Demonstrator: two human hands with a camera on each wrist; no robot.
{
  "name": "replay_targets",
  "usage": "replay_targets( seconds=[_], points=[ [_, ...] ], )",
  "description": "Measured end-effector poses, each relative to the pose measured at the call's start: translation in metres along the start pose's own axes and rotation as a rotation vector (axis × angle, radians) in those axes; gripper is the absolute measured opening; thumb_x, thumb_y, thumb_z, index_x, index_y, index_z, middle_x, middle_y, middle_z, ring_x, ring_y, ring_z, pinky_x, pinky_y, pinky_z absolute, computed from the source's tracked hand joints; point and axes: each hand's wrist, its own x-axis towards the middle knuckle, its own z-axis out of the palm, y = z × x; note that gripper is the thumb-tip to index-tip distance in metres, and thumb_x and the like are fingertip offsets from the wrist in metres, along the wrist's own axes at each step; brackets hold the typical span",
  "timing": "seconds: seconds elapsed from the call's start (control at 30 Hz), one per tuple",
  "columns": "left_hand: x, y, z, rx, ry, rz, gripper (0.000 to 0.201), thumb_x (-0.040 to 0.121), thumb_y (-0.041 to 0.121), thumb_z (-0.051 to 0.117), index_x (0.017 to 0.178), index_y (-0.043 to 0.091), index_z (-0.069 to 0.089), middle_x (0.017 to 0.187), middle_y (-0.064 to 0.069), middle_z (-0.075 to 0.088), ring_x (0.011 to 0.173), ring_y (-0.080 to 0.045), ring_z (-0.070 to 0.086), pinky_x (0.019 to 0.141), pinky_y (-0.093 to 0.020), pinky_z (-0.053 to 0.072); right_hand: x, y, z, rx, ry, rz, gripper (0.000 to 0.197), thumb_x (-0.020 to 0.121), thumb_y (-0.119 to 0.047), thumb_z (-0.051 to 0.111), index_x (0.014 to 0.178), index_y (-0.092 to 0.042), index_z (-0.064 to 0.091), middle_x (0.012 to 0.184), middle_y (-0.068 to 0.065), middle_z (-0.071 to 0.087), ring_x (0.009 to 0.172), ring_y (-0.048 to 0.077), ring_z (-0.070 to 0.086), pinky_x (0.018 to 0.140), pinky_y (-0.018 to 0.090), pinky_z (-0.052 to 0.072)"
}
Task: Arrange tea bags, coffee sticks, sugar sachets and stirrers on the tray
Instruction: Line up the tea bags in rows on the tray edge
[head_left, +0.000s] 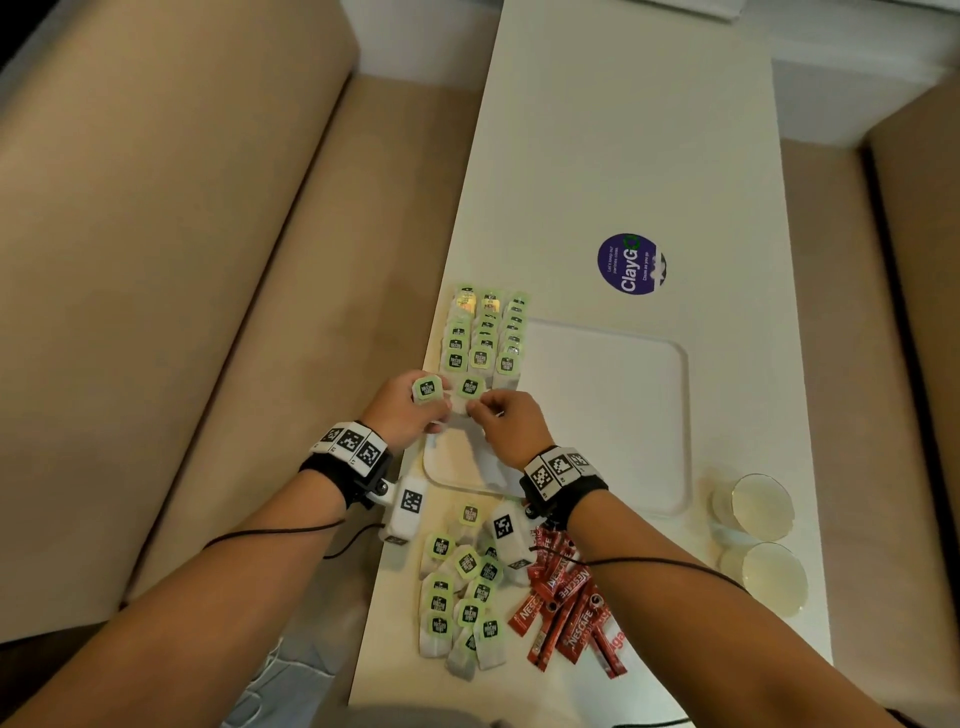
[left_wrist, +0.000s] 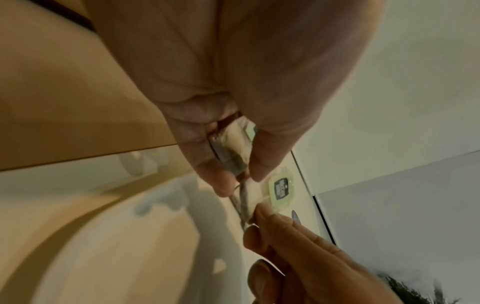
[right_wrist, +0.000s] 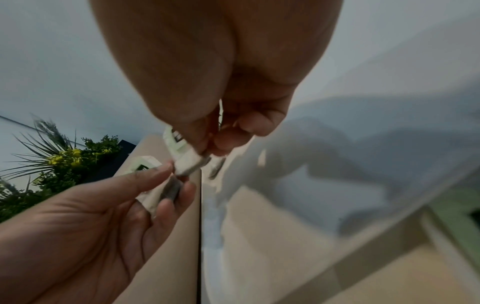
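On the left part of the white tray (head_left: 613, 415) lie three neat rows of green-tagged tea bags (head_left: 485, 332). Both hands hover over the near end of those rows. My left hand (head_left: 434, 415) (left_wrist: 240, 181) holds one tea bag (head_left: 427, 389) (left_wrist: 231, 148) between thumb and fingers. My right hand (head_left: 480, 410) (right_wrist: 207, 150) pinches a second tea bag (head_left: 470, 389) (right_wrist: 189, 162) just beside it. Loose tea bags (head_left: 462, 592) are heaped in front of the tray, with red coffee sticks (head_left: 566, 597) to their right. I see no sugar sachets or stirrers.
Two glass cups (head_left: 761, 504) (head_left: 774, 577) stand right of the tray's near corner. A round purple sticker (head_left: 631, 263) is on the white table (head_left: 623, 130) beyond the tray. A beige sofa (head_left: 182, 260) runs along the table's left edge.
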Motion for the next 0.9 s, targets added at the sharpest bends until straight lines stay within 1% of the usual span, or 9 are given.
replay_targets(
  seconds=[0.07, 0.2, 0.33, 0.43, 0.6, 0.67, 0.73, 0.8, 0.9],
  points=[
    [0.000, -0.002, -0.005, -0.005, 0.029, 0.001, 0.021, 0.093, -0.002, 0.063, 0.102, 0.017, 0.063, 0.095, -0.005, 0.071, 0.078, -0.017, 0.066, 0.061, -0.021, 0.056, 0.005, 0.000, 0.000, -0.023, 0.073, 0.047, 0.033, 0.097, -0.030, 0.064, 0.074, -0.008, 0.069, 0.061, 0.001, 0.060, 0.056, 0.015, 0.051, 0.060, 0.026, 0.040],
    [0.000, -0.006, -0.014, -0.033, 0.022, -0.033, 0.031, 0.093, -0.010, 0.055, 0.103, 0.019, 0.058, 0.101, -0.008, 0.072, 0.080, -0.018, 0.065, 0.067, -0.025, 0.054, 0.016, -0.001, 0.007, -0.120, 0.057, 0.105, 0.028, 0.096, -0.030, 0.064, 0.072, -0.017, 0.071, 0.066, -0.002, 0.064, 0.066, 0.018, 0.059, 0.066, 0.026, 0.044],
    [-0.001, -0.007, -0.019, 0.037, 0.024, -0.006, 0.024, 0.096, -0.006, 0.054, 0.112, 0.012, 0.057, 0.099, -0.005, 0.073, 0.079, -0.009, 0.065, 0.059, -0.012, 0.048, 0.024, -0.008, 0.015, -0.165, 0.015, 0.122, 0.024, 0.095, -0.033, 0.064, 0.089, -0.017, 0.079, 0.082, 0.002, 0.073, 0.076, 0.020, 0.065, 0.072, 0.028, 0.050],
    [0.000, -0.012, -0.025, 0.112, 0.025, 0.020, 0.021, 0.097, -0.001, 0.055, 0.112, 0.014, 0.060, 0.100, 0.001, 0.075, 0.078, -0.001, 0.064, 0.061, -0.010, 0.044, 0.028, -0.017, 0.017, -0.213, 0.012, 0.110, 0.024, 0.096, -0.033, 0.063, 0.083, -0.019, 0.077, 0.074, -0.002, 0.068, 0.074, 0.019, 0.063, 0.071, 0.028, 0.049],
    [0.001, -0.013, -0.026, 0.080, 0.042, 0.006, 0.020, 0.095, 0.001, 0.060, 0.093, 0.020, 0.067, 0.096, -0.001, 0.072, 0.085, -0.013, 0.064, 0.071, -0.020, 0.051, 0.033, -0.024, 0.020, -0.273, 0.017, 0.126, 0.025, 0.096, -0.038, 0.062, 0.085, -0.022, 0.078, 0.080, 0.000, 0.073, 0.079, 0.021, 0.068, 0.079, 0.036, 0.058],
    [0.001, -0.012, -0.026, 0.079, 0.058, 0.001, 0.020, 0.094, 0.003, 0.062, 0.093, 0.022, 0.068, 0.089, 0.000, 0.068, 0.080, -0.014, 0.062, 0.066, -0.019, 0.052, 0.032, -0.026, 0.020, -0.294, 0.027, 0.131, 0.027, 0.095, -0.040, 0.063, 0.080, -0.023, 0.076, 0.077, -0.001, 0.072, 0.077, 0.022, 0.068, 0.079, 0.038, 0.059],
    [0.003, -0.013, -0.026, 0.082, 0.067, -0.001, 0.017, 0.094, 0.005, 0.063, 0.095, 0.022, 0.068, 0.087, -0.002, 0.067, 0.079, -0.017, 0.062, 0.069, -0.024, 0.054, 0.029, -0.028, 0.018, -0.296, 0.035, 0.137, 0.029, 0.094, -0.043, 0.063, 0.075, -0.024, 0.072, 0.076, -0.001, 0.071, 0.077, 0.022, 0.068, 0.079, 0.038, 0.059],
    [0.003, -0.013, -0.026, 0.097, 0.054, 0.013, 0.016, 0.094, 0.008, 0.064, 0.097, 0.023, 0.068, 0.090, -0.002, 0.069, 0.082, -0.018, 0.063, 0.079, -0.033, 0.056, 0.026, -0.028, 0.016, -0.292, 0.049, 0.143, 0.031, 0.094, -0.047, 0.062, 0.080, -0.023, 0.075, 0.080, -0.001, 0.073, 0.078, 0.021, 0.068, 0.079, 0.037, 0.059],
    [0.003, -0.011, -0.023, 0.090, 0.008, 0.062, 0.020, 0.093, 0.007, 0.067, 0.096, 0.026, 0.068, 0.093, 0.004, 0.073, 0.090, -0.019, 0.068, 0.082, -0.032, 0.057, 0.017, -0.029, 0.011, -0.262, 0.086, 0.069, 0.035, 0.095, -0.051, 0.056, 0.092, -0.024, 0.079, 0.083, -0.002, 0.075, 0.079, 0.017, 0.069, 0.081, 0.036, 0.059]
  ],
)
